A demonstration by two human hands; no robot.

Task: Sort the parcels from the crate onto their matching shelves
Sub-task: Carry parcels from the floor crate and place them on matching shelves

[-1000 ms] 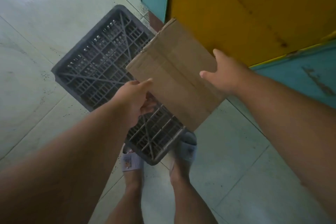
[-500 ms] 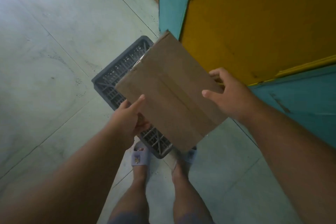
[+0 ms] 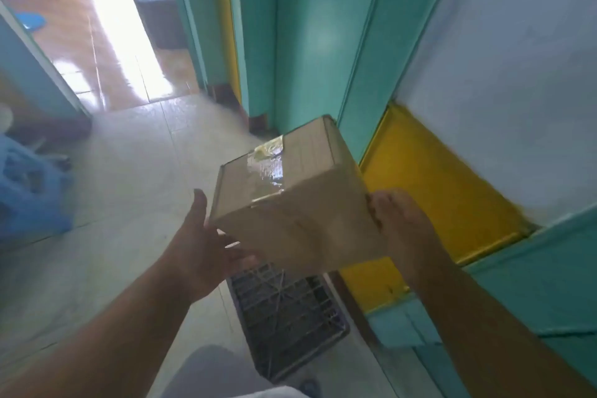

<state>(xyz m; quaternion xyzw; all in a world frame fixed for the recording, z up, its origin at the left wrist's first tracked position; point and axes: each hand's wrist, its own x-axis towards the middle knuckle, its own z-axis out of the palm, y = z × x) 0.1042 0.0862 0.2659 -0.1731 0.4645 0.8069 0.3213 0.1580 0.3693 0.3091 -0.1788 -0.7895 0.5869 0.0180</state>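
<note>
We hold the cardboard box (image 3: 290,200) up in the middle of the frame, off the floor and above the dark plastic crate (image 3: 287,310), which lies at lower centre on the pale floor (image 3: 129,171) and shows only its bare grid where we can see it. The box is tilted, its taped top turned toward the upper left of the frame, and its long axis runs from lower left to upper right, so the far end points at the teal door frame (image 3: 307,42) and the yellow panel (image 3: 436,191) on the right side of the frame. Our right hand (image 3: 400,223) is closed on the right edge of the box, fingers curled against the side; it looks to carry most of the weight. Our left hand (image 3: 206,245) is spread wide open at the lower left corner, thumb up beside the edge and palm under the bottom, touching or nearly touching, though blur keeps us from telling which. Both hands sit at the near end, the left a little lower in the frame. No shelf shows here, so we judge the coming move turns on swinging the box toward wherever its shelf stands, most likely to the right of the frame, with the left hand needing to firm up its support first.
</note>
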